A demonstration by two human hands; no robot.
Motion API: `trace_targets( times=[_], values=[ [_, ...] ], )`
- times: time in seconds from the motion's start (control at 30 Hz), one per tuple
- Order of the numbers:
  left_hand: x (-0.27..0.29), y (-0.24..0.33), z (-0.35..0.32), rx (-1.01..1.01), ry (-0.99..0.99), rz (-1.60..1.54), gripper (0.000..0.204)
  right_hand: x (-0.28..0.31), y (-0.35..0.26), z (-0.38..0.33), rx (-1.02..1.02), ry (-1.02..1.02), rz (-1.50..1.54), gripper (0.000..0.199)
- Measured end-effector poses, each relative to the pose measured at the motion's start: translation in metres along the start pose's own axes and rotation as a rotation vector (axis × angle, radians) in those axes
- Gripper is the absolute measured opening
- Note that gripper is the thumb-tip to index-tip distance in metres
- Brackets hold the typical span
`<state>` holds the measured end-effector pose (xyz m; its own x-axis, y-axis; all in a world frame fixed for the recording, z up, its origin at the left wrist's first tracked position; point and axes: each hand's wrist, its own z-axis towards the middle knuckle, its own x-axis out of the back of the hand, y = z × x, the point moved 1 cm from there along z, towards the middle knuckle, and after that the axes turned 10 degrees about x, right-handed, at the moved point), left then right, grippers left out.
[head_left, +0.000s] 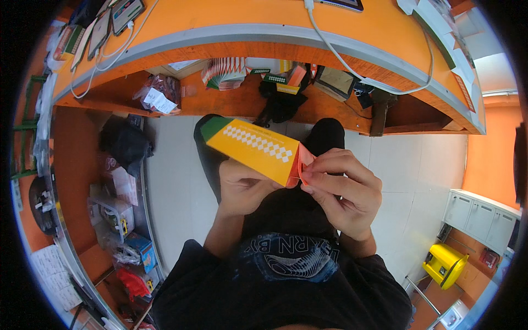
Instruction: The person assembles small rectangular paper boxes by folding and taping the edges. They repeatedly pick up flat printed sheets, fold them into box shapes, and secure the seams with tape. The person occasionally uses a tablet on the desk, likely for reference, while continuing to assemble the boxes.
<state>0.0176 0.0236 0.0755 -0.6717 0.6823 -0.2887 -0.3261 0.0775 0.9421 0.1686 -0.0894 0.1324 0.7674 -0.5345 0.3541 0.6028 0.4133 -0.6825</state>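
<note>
Crossing the left hand [242,190], the yellow box [254,152] ends at the right fingers [336,166].

A black short-sleeved shirt [220,291] with a blue-and-white print [297,258], and black trousers [329,133].

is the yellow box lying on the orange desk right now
No, the yellow box is held in the air, with the left hand along its body and the right hand at its orange flap.

Bright, fairly even light, black fisheye corners
The desk [220,14] bows with distortion; the shelf [220,102] beneath sits in shadow.
</note>
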Motion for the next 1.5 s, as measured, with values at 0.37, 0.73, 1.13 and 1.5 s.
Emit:
trace_targets(
  times=[0.37,0.73,1.13,1.5],
  values=[
    [-0.016,-0.009,0.003,-0.037,0.04,-0.164,0.02,-0.014,-0.007,0.002,0.164,-0.05,-0.391,0.032],
    [-0.043,-0.001,-0.009,0.081,0.071,0.037,0.025,-0.025,0.007,-0.017,0.06,0.088,-0.361,0.02],
    [-0.016,-0.02,-0.009,-0.04,0.337,0.494,0.052,0.001,0.051,-0.042,-0.345,0.554,0.029,0.013],
    [-0.032,-0.012,0.001,-0.335,0.103,0.784,0.035,-0.017,0.011,-0.027,-0.069,0.198,-0.284,0.031]
  ],
)
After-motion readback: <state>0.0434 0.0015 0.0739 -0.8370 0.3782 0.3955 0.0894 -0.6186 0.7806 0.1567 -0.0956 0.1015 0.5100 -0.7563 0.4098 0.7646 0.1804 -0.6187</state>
